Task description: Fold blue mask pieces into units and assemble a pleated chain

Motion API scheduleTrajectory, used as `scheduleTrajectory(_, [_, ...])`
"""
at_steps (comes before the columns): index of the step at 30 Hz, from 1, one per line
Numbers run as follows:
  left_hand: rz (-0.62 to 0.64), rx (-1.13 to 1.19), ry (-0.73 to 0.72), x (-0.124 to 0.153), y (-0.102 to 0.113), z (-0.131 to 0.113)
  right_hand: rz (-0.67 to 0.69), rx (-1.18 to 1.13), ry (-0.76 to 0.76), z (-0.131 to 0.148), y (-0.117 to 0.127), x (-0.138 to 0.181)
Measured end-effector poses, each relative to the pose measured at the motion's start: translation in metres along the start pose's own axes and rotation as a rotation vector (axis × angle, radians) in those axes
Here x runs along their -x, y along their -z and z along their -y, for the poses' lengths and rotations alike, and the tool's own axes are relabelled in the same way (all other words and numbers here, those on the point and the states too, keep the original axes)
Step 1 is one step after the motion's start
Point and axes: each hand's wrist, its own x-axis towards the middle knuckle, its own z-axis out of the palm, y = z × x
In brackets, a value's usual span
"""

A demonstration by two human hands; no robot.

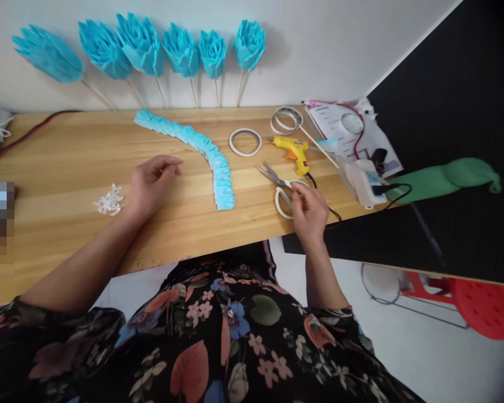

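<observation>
A long strip of folded blue paper curves across the wooden table. My left hand rests on the wood to its left, fingers loosely curled with nothing in them, a little right of a small heap of white scraps. My right hand sits at the table's front edge, its fingers pinched on the white handles of a pair of scissors, beside a roll of tape lying flat.
Several blue paper flowers on sticks lean against the back wall. Tape rolls, a yellow glue gun, a thin wooden stick, papers and a power strip crowd the right end. A red stool stands on the floor.
</observation>
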Motion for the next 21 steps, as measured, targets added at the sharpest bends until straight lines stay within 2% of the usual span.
scheduleTrajectory(3, [0.053,-0.135,-0.084,0.000,0.001,-0.008,-0.014,-0.029,-0.011,-0.003,-0.004,-0.001])
scheduleTrajectory(6, [0.172,-0.310,-0.307,-0.007,-0.002,-0.027,-0.005,-0.043,-0.007,-0.003,-0.005,0.000])
scheduleTrajectory(9, [0.250,-0.454,-0.559,-0.024,-0.015,-0.047,0.004,-0.071,0.005,-0.002,-0.004,0.001])
scheduleTrajectory(11, [0.301,-0.526,-0.639,-0.039,-0.031,-0.058,0.013,-0.081,0.008,-0.001,-0.003,0.001])
scheduleTrajectory(13, [0.378,-0.572,-0.662,-0.054,-0.052,-0.063,0.021,-0.081,-0.002,-0.001,-0.003,0.001])
scheduleTrajectory(15, [0.434,-0.577,-0.618,-0.069,-0.075,-0.062,0.041,-0.079,-0.019,0.000,-0.002,0.001])
scheduleTrajectory(18, [0.499,-0.594,-0.531,-0.086,-0.106,-0.053,0.074,-0.084,-0.040,0.000,-0.001,0.002])
scheduleTrajectory(21, [0.558,-0.668,-0.503,-0.096,-0.128,-0.043,0.090,-0.098,-0.049,-0.001,0.000,0.003])
